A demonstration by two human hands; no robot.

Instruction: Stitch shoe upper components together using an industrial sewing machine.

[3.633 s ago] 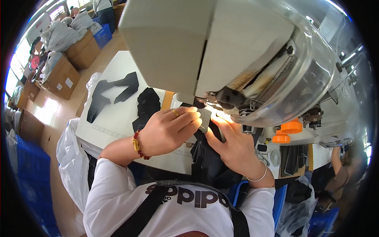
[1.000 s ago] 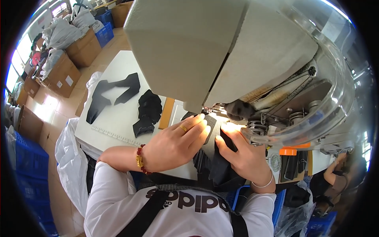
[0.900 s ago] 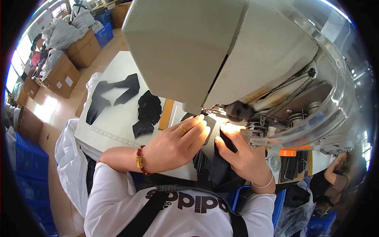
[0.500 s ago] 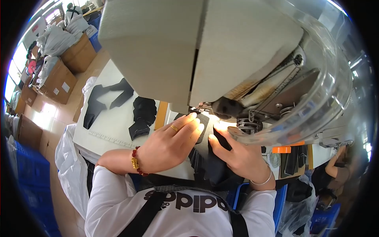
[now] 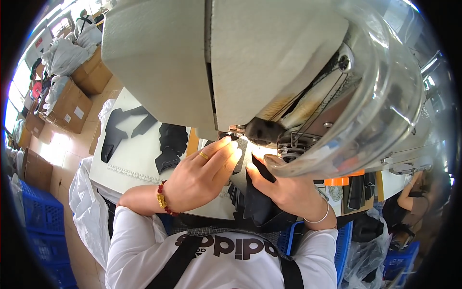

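Note:
Under the head of a sewing machine (image 5: pixel 159 62), a dark fabric piece (image 5: pixel 257 204) lies in the lit spot near the needle area, its lower part draping toward my lap. My left hand (image 5: pixel 199 171) lies over the work with fingers stretched out, fingertips pressing the fabric close to the machine foot. To the right, my right hand (image 5: pixel 293 192) has the dark fabric between thumb and fingers. Some of its fingertips are hidden by the glare and the clear guard (image 5: pixel 394 120). The needle itself cannot be made out.
Left on the white table (image 5: pixel 130 185) are cut dark pieces (image 5: pixel 115 135), a stack of black pieces (image 5: pixel 171 144) and a ruler mark strip (image 5: pixel 132 173). An orange part (image 5: pixel 337 181) sits right. Cardboard boxes (image 5: pixel 70 108) and blue crates (image 5: pixel 43 216) stand on the floor; a co-worker (image 5: pixel 409 197) is at right.
The machine and the table have shifted left in the picture as the view moved. Both hands stay at the fabric by the needle area, slightly further left in the picture.

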